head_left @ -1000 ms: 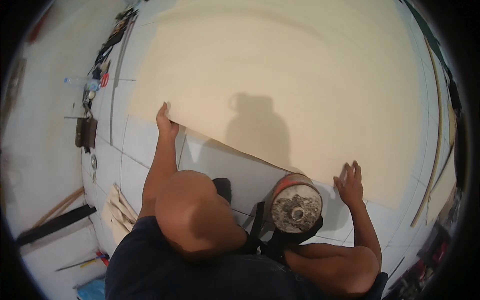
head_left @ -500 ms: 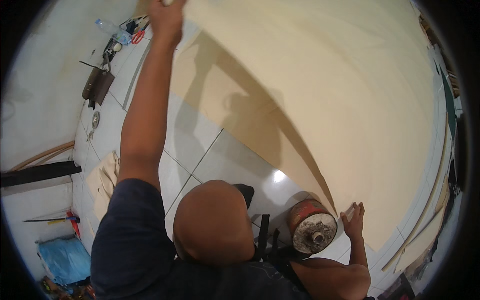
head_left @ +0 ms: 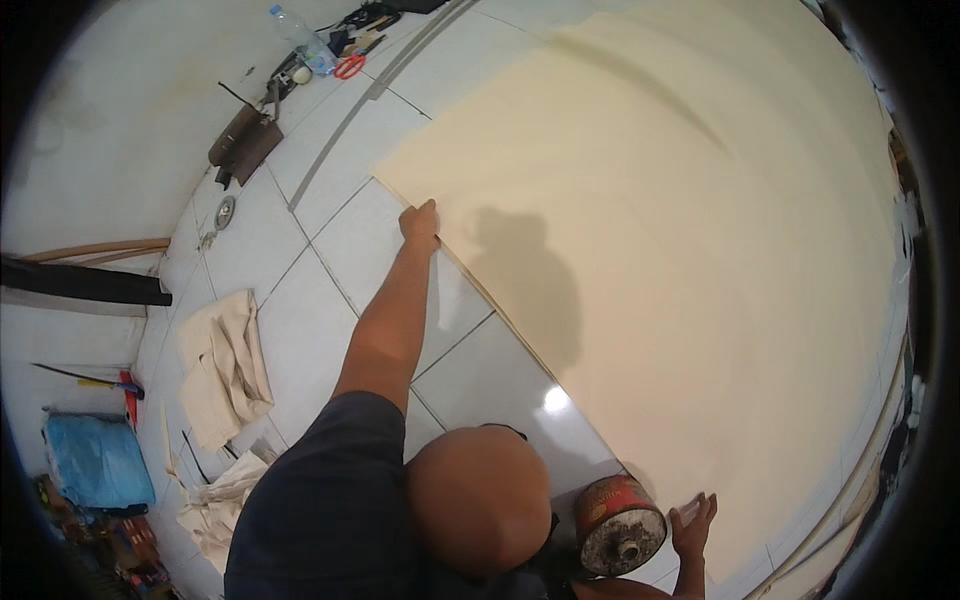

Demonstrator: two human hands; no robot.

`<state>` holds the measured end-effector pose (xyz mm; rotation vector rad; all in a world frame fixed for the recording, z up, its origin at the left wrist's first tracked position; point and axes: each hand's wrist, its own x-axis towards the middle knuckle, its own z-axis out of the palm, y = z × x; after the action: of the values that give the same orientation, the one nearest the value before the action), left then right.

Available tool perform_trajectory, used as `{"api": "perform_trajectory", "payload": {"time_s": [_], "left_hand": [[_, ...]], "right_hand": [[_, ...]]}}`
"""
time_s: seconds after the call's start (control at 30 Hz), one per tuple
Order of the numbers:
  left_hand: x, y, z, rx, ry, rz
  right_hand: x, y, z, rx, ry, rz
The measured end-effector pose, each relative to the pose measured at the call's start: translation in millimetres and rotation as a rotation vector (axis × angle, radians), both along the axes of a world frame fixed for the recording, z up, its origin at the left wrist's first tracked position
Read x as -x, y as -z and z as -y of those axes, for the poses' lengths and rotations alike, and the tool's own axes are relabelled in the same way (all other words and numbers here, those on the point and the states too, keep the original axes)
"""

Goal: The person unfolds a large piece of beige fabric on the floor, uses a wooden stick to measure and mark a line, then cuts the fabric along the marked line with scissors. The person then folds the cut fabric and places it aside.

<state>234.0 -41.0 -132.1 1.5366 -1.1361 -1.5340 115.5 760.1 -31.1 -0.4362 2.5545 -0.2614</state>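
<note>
A large cream cloth sheet (head_left: 700,300) lies spread over the tiles, with what looks like a second layer along its near left edge. My left hand (head_left: 420,225) is closed on that edge near the far left corner, arm stretched forward. Beside the sheet's near end, my right hand (head_left: 693,525) rests with fingers apart on the cloth. A rusty red can (head_left: 615,520) with a dirty pale top and a small spout stands against the edge, left of that hand. My bent knee (head_left: 478,500) is left of the can.
Crumpled cream cloth (head_left: 225,365) lies on the floor at left. Red-handled scissors (head_left: 350,67), a plastic bottle (head_left: 300,38) and a brown metal piece (head_left: 246,145) line the far left wall. A grey strip (head_left: 340,140) lies between them and the sheet. A blue bundle (head_left: 98,462) sits lower left.
My left hand has come down and nearer with the raised cloth edge, which now lies flat over the lower layer. The right hand stays by the can, fingers on the cloth. The view has shifted.
</note>
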Motion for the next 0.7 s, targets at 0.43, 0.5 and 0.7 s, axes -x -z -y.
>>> {"api": "perform_trajectory", "payload": {"time_s": [0.43,0.5,0.7], "left_hand": [[29.1,-7.2,-13.4,-0.009,-0.248,0.297],[33.0,-3.1,-14.7,0.057,-0.191,0.433],[0.7,18.6,11.0,0.153,-0.060,0.539]], "right_hand": [[1.1,-1.8,-6.3,0.020,0.039,-0.025],[3.4,-1.7,-10.5,0.050,0.041,-0.036],[1.7,-13.4,3.8,0.019,0.087,-0.002]]}}
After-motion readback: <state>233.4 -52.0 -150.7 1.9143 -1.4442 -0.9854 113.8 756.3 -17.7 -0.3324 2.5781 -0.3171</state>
